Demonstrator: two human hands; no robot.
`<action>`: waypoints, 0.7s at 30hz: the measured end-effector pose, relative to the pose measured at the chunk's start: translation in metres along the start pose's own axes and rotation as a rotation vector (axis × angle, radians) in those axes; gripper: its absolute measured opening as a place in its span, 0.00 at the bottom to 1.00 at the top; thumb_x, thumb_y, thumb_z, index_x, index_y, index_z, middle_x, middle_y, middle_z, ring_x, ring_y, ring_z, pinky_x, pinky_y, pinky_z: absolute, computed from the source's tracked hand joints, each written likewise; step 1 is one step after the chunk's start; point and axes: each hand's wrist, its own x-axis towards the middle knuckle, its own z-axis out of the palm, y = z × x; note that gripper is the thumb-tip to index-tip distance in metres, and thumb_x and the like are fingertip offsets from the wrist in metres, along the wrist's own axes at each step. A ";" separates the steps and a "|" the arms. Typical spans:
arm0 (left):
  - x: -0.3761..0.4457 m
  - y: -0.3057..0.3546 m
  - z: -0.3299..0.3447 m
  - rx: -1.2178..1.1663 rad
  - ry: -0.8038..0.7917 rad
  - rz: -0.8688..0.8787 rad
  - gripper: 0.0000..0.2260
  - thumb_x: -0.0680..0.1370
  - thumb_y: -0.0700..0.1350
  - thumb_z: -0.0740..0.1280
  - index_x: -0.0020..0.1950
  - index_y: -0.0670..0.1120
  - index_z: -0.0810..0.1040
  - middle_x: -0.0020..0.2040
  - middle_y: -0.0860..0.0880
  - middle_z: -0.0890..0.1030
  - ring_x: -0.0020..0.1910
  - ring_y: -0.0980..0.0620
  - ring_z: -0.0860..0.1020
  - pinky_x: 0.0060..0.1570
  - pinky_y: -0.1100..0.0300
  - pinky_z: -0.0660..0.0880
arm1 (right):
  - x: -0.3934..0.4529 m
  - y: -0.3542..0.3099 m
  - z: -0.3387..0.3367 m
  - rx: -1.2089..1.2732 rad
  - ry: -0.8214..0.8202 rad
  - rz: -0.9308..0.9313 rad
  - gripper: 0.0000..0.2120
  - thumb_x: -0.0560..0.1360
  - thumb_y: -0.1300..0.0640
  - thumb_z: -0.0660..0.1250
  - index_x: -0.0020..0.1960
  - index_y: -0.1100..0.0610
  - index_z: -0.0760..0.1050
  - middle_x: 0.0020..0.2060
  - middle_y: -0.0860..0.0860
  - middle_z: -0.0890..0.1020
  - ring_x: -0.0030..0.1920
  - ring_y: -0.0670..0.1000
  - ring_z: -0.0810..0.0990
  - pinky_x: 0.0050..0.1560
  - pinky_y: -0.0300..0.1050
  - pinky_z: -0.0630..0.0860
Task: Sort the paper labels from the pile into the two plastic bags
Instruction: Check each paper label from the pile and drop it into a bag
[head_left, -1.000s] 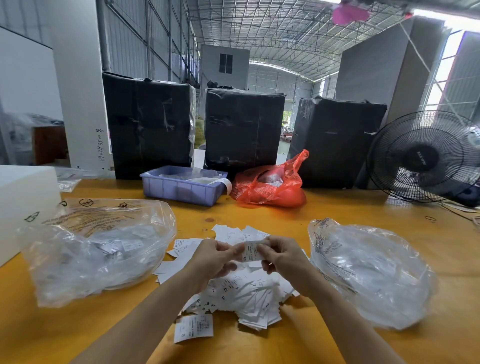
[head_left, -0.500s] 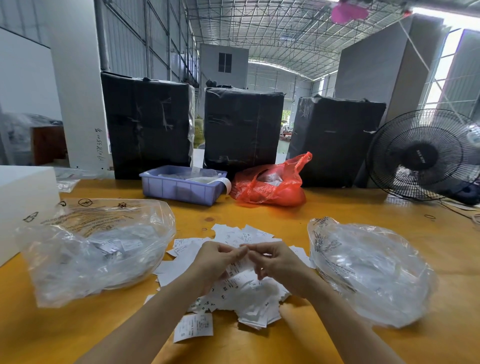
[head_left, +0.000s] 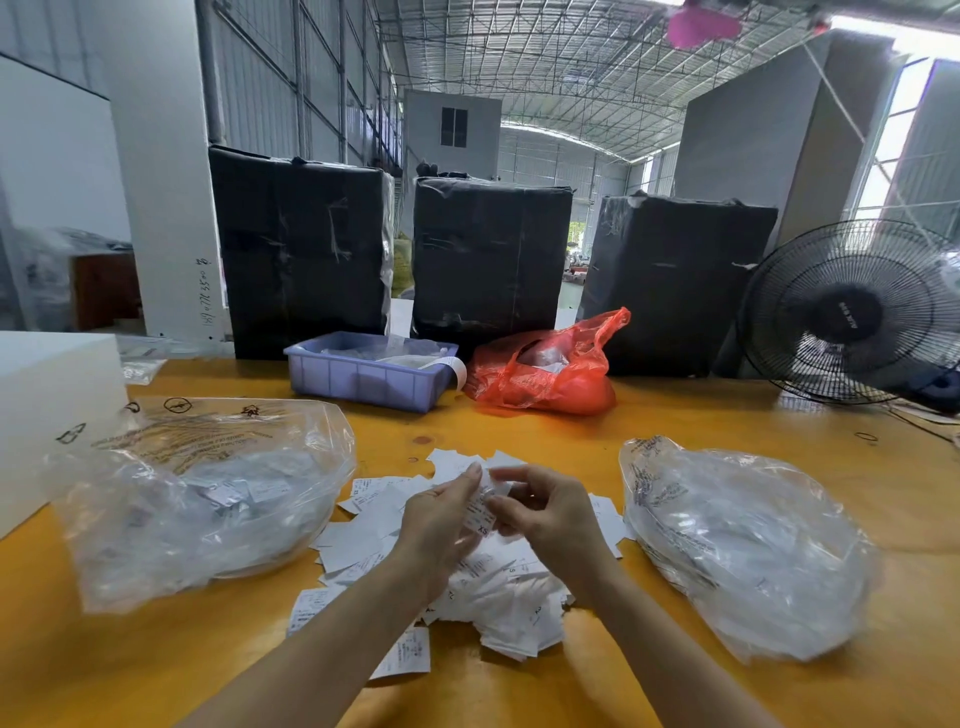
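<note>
Both pinching one label (head_left: 480, 512) over the pile (head_left: 498, 587): left hand (head_left: 441, 525), right hand (head_left: 550, 519); bags flanking, equally near.

Daylit steel-roofed warehouse (head_left: 545, 67), corrugated walls (head_left: 291, 78), white pillar (head_left: 161, 171)

A warehouse or packing hall: a steel-truss roof (head_left: 571, 67) over corrugated metal walls (head_left: 322, 78), three black-wrapped bales (head_left: 301, 249) behind an orange table (head_left: 701, 431), and a standing fan (head_left: 852, 312).
</note>
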 end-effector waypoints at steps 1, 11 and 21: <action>-0.001 0.001 0.000 0.003 -0.010 0.005 0.11 0.77 0.49 0.68 0.49 0.41 0.80 0.39 0.45 0.80 0.41 0.48 0.78 0.41 0.58 0.72 | -0.001 -0.001 0.000 0.015 0.005 -0.002 0.15 0.71 0.67 0.71 0.57 0.60 0.78 0.35 0.55 0.83 0.35 0.51 0.82 0.41 0.48 0.81; -0.006 0.002 0.003 0.026 -0.127 0.057 0.13 0.77 0.51 0.66 0.56 0.46 0.82 0.51 0.44 0.84 0.50 0.44 0.82 0.48 0.53 0.77 | -0.003 -0.008 -0.003 0.067 -0.060 0.015 0.06 0.70 0.64 0.74 0.46 0.62 0.81 0.41 0.61 0.83 0.38 0.53 0.81 0.40 0.46 0.78; 0.007 0.015 -0.017 0.342 -0.160 0.039 0.03 0.72 0.38 0.73 0.43 0.39 0.83 0.38 0.42 0.84 0.37 0.47 0.82 0.40 0.55 0.79 | 0.002 -0.003 -0.010 0.263 0.130 0.273 0.05 0.68 0.67 0.74 0.41 0.62 0.79 0.28 0.54 0.82 0.28 0.47 0.79 0.28 0.35 0.73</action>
